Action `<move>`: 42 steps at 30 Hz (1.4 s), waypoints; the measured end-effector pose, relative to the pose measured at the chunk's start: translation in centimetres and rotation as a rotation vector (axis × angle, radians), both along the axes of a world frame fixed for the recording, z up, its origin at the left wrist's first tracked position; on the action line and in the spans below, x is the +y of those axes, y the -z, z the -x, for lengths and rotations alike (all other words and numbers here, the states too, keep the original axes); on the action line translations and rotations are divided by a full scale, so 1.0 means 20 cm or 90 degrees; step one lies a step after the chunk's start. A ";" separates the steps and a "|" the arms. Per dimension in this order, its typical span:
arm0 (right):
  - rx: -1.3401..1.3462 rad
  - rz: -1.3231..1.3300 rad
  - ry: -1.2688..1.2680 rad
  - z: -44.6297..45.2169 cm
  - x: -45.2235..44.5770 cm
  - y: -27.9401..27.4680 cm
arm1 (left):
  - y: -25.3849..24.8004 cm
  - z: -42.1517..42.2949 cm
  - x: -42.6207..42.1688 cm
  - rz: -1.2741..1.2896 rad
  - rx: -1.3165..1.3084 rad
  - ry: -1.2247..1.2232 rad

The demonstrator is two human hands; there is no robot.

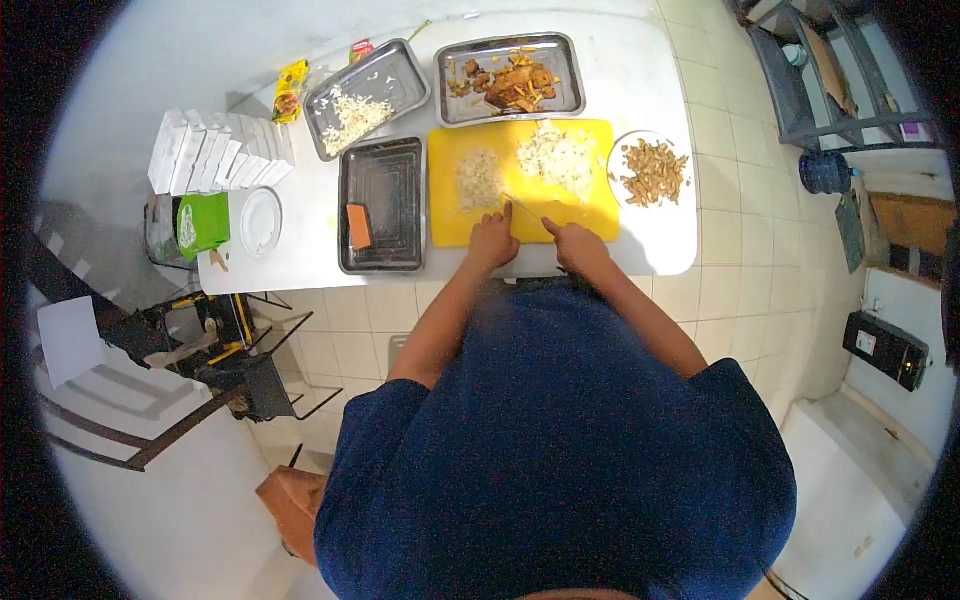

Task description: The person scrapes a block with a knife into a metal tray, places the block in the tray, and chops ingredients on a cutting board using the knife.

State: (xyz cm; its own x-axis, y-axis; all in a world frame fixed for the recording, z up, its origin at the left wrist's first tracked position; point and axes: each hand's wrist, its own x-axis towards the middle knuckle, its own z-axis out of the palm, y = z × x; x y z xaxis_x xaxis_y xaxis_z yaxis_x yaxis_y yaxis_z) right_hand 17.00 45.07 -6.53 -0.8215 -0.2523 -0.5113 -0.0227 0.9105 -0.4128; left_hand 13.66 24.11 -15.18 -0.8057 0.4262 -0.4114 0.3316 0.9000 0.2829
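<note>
My right hand [580,248] is closed around the handle of a knife [526,210], whose thin blade points left over the yellow cutting board [598,225]. My left hand [493,242] rests at the board's near edge, fingers curled and the index finger reaching to the blade's tip. What those fingers press on is too small to make out. Just beyond the left hand lies a pile of finely chopped pale food [480,180]. A larger heap of whitish chopped pieces [556,160] sits at the board's far right.
Left of the board is a dark tray [383,262] with an orange block [359,227]. Behind stand a tray of pale bits [409,75] and a tray of browned pieces [446,52]. A plate of brown strips [653,172] is right; white boxes [200,150] stand left.
</note>
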 end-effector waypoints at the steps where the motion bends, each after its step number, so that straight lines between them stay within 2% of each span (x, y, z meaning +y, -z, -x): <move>1: 0.003 -0.003 -0.003 0.00 0.00 -0.01 | 0.00 0.00 0.00 0.002 -0.004 0.001; 14: -0.013 -0.027 -0.019 0.00 -0.01 -0.03 | 0.02 0.00 -0.02 -0.001 0.011 0.005; 20: 0.019 -0.005 -0.017 0.01 0.01 0.09 | 0.06 0.02 -0.02 0.005 0.008 0.016; 26: 0.012 -0.023 -0.019 0.03 0.01 -0.03 | 0.00 -0.01 -0.03 0.002 -0.019 0.013; 29: 0.059 -0.005 -0.014 0.01 0.02 0.02 | 0.00 -0.01 -0.01 0.025 -0.012 0.013; 35: -0.015 -0.013 0.010 0.03 0.00 -0.02 | 0.02 0.00 -0.04 -0.004 -0.016 0.004; 38: -0.013 0.029 0.040 0.01 0.02 0.10 | 0.05 -0.04 -0.05 -0.048 0.044 -0.011; 42: -0.036 0.012 0.033 -0.01 0.00 0.09 | 0.03 -0.05 -0.05 -0.055 0.008 -0.027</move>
